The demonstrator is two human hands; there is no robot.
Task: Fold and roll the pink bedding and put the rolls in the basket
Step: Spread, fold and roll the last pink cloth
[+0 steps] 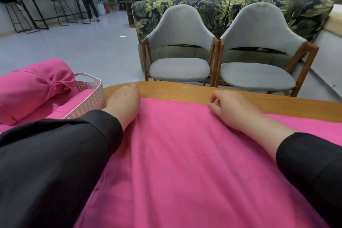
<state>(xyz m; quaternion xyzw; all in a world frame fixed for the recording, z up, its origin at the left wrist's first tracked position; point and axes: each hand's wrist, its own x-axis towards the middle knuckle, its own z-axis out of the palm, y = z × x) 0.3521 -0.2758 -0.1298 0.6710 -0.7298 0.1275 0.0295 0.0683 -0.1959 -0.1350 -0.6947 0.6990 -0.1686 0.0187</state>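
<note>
Basket (pixel 87 98) far left already holds a tied pink roll (pixel 35 87). Left hand (pixel 124 102) lies flat on the pink bedding (pixel 185 163) spread over the tabletop (pixel 175 90); right hand's (pixel 233 107) grip pinches its far edge. Cloth looks soft, light, floppy: best taken at that far edge or its corners.
</note>
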